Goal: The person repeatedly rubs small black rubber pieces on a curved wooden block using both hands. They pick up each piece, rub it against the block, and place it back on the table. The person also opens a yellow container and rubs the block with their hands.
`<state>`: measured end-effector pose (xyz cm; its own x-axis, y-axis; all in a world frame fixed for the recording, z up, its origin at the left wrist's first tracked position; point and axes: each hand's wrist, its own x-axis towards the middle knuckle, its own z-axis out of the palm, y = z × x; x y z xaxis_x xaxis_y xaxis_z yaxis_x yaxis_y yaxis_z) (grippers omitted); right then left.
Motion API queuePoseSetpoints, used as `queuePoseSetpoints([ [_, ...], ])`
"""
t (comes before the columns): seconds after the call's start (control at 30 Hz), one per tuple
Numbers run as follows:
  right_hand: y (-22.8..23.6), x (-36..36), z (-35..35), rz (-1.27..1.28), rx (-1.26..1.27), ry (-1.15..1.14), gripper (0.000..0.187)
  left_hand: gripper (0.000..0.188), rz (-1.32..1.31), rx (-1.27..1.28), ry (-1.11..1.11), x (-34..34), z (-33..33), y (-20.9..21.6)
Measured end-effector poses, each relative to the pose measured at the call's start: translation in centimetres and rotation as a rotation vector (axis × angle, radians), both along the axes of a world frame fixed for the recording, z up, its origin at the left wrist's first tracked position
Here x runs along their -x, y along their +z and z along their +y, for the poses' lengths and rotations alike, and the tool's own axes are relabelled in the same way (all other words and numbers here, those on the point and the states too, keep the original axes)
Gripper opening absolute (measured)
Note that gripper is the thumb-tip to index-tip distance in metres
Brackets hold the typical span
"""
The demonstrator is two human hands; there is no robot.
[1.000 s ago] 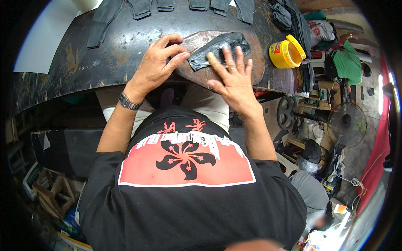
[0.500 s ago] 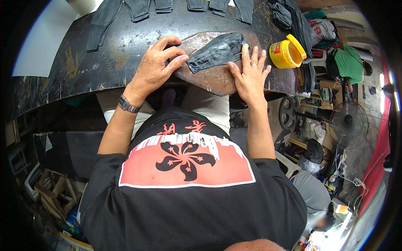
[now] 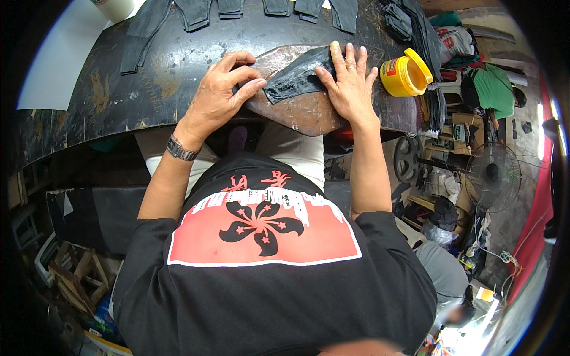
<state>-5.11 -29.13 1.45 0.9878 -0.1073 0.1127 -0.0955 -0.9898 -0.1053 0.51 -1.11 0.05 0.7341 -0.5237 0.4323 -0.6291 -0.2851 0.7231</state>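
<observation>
I take the brown board [image 3: 306, 114] on the bench [image 3: 196, 65] as my landmark. On its upper face lies one black piece [image 3: 297, 74], flat and slanted, with its narrower end toward the board's left edge. State of hands: the right hand [image 3: 350, 86] lies open, palm down, fingers spread over the piece's right end, gripping nothing I can see. The left hand [image 3: 230, 83] is half curled at the board's left edge, thumb beside the piece; I cannot tell whether it pinches it. Progress: the exposed face shows a wet-looking sheen, so I judge the smoothing of this piece well advanced; the part under the right hand cannot be checked. An open yellow tub [image 3: 399, 80] stands right of the board. Beyond the board, a row of black pieces [image 3: 276, 7] lies apart, its status undetermined.
</observation>
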Motion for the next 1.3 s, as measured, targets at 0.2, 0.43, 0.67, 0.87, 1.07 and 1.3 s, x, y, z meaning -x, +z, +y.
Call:
queuePoseSetpoints([
  [0.2, 0.1, 0.9, 0.7, -0.024, 0.133, 0.074, 0.075, 0.023, 0.017, 0.002, 0.0, -0.1, 0.0, -0.1],
  [0.43, 0.6, 2.6, 2.6, 0.033, -0.009, 0.196, 0.061, 0.023, 0.016, 0.006, -0.001, -0.1, 0.0, -0.1],
  [0.67, 0.2, 3.4, 3.1, -0.042, -0.065, 0.147, 0.062, 0.021, 0.014, -0.019, 0.002, 0.0, 0.0, 0.0],
  [0.87, -0.5, 2.0, 1.7, -0.095, -0.084, 0.02, 0.066, 0.018, 0.019, -0.045, -0.003, 0.0, 0.1, 0.2],
  [1.07, -0.6, 1.4, 1.3, -0.071, -0.077, -0.046, 0.073, 0.017, 0.023, -0.034, 0.002, 0.0, 0.1, 0.1],
  [1.3, -0.3, 1.2, 1.4, -0.066, -0.015, -0.001, 0.075, 0.018, 0.011, -0.042, 0.004, 0.0, 0.0, 0.1],
])
